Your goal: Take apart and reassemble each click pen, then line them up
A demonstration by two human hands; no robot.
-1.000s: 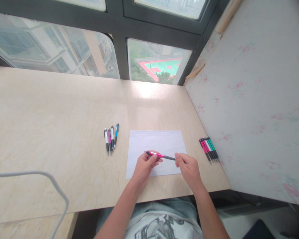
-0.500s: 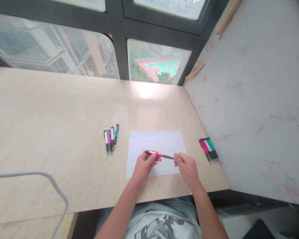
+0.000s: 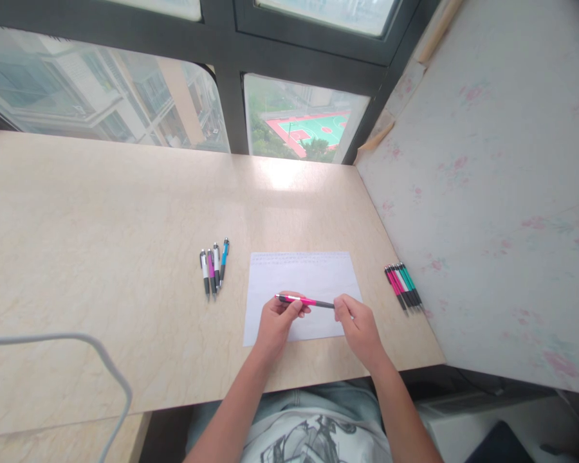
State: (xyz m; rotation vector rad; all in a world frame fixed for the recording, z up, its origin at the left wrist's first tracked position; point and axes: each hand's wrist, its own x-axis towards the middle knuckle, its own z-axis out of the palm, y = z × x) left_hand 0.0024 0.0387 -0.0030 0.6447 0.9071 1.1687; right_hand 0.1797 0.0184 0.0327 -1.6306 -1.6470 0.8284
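A pink pen (image 3: 310,301) with a black grip lies nearly level between my two hands, above the paper. My left hand (image 3: 276,323) is closed around its barrel, thumb on top. At the pen's tip end, the thumb and fingers of my right hand (image 3: 358,323) are pinched together, hiding the point. Beneath both hands is a white sheet of paper (image 3: 302,276), with rows of small handwriting along its far edge.
Several pens (image 3: 213,270) in white, purple and blue lie left of the paper. Another row of pens (image 3: 404,286), pink, white and green, lies by the papered wall (image 3: 492,212) on the right. A grey cable (image 3: 101,354) arches at lower left. Windows (image 3: 309,119) stand behind the table (image 3: 125,257).
The pen has shifted slightly left within the view, and my right hand's fingers have closed in a little further over its tip end. The other pens and the paper stay put.
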